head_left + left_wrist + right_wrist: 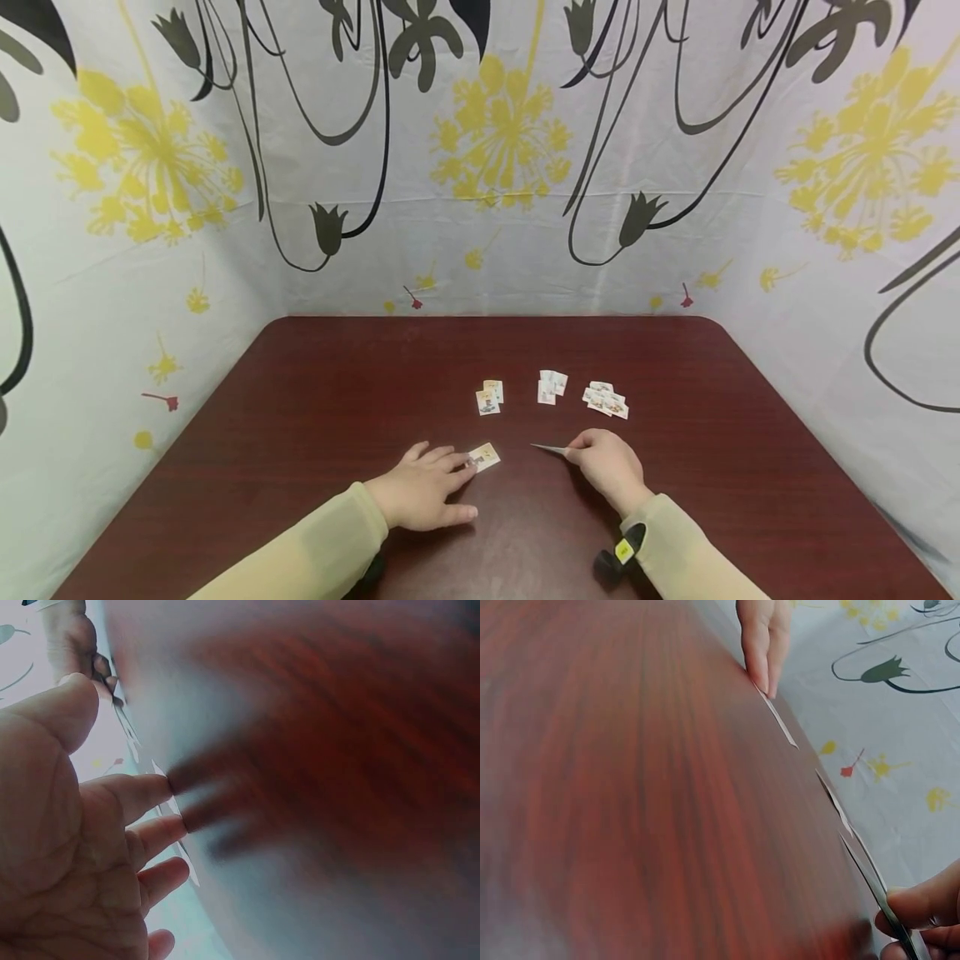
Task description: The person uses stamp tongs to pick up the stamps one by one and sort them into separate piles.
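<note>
My left hand (425, 492) lies palm down with fingers stretched out. Its fingertips touch a small printed card (484, 457) on the table. In the left wrist view, the card (189, 862) shows as a thin pale strip under the fingertips. To the right, my right hand (606, 468) pinches a thin card (550, 449) between thumb and fingers, just above the table. This held card (871, 876) is seen nearly edge-on, tapering to a point, with its printed face hidden.
Beyond the hands are three groups of overlapping picture cards: a left pair (488, 402), a middle group (551, 387) and a right group (606, 400). They lie on a dark red wooden table (360, 367). Patterned cloth (495, 242) hangs around its back and sides.
</note>
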The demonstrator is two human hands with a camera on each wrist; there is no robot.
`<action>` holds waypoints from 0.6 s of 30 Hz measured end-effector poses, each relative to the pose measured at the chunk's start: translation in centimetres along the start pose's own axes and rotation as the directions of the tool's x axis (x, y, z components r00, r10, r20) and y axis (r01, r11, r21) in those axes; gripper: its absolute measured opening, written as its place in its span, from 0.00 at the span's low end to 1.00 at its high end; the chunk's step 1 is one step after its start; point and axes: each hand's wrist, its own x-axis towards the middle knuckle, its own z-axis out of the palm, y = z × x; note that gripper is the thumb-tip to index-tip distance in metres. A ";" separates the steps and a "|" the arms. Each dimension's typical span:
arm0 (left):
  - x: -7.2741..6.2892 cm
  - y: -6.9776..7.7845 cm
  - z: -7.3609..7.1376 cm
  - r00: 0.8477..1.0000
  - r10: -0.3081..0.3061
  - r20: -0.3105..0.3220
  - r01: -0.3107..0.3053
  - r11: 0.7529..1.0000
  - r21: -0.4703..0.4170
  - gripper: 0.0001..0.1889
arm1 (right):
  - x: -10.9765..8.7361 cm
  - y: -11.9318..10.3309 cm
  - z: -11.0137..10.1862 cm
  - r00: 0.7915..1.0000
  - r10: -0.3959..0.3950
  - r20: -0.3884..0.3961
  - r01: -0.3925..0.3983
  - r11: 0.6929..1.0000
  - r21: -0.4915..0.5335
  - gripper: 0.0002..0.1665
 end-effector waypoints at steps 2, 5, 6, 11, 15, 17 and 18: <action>0.1 0.1 -0.2 1.000 0.000 0.007 0.000 1.000 -0.008 0.36 | 0.0 -0.3 0.1 1.000 -0.001 0.000 0.001 1.000 0.005 0.06; 0.3 0.3 -0.4 1.000 -0.002 0.020 0.003 1.000 -0.009 0.36 | -0.1 -0.5 0.3 1.000 -0.006 -0.002 0.006 1.000 0.005 0.06; 0.4 0.3 -0.4 1.000 -0.002 0.019 0.002 1.000 -0.007 0.36 | -0.1 -0.6 0.4 1.000 -0.010 -0.003 0.010 1.000 0.002 0.05; 0.9 0.4 -0.3 0.999 -0.019 0.028 0.019 1.000 0.004 0.36 | -0.3 -1.0 0.5 1.000 -0.028 0.002 0.028 1.000 -0.010 0.05; 1.2 0.5 -0.5 0.999 -0.030 0.045 0.030 1.000 0.008 0.36 | -0.3 -1.3 0.5 0.999 -0.035 0.009 0.035 0.999 -0.019 0.05; 1.3 0.6 -0.5 0.998 -0.029 0.047 0.029 1.000 0.010 0.37 | -0.3 -1.3 0.5 0.999 -0.039 0.011 0.039 0.999 -0.024 0.05; 1.4 0.7 -0.5 0.998 -0.029 0.047 0.029 1.000 0.012 0.37 | -0.3 -1.3 0.6 0.999 -0.039 0.011 0.039 0.999 -0.026 0.05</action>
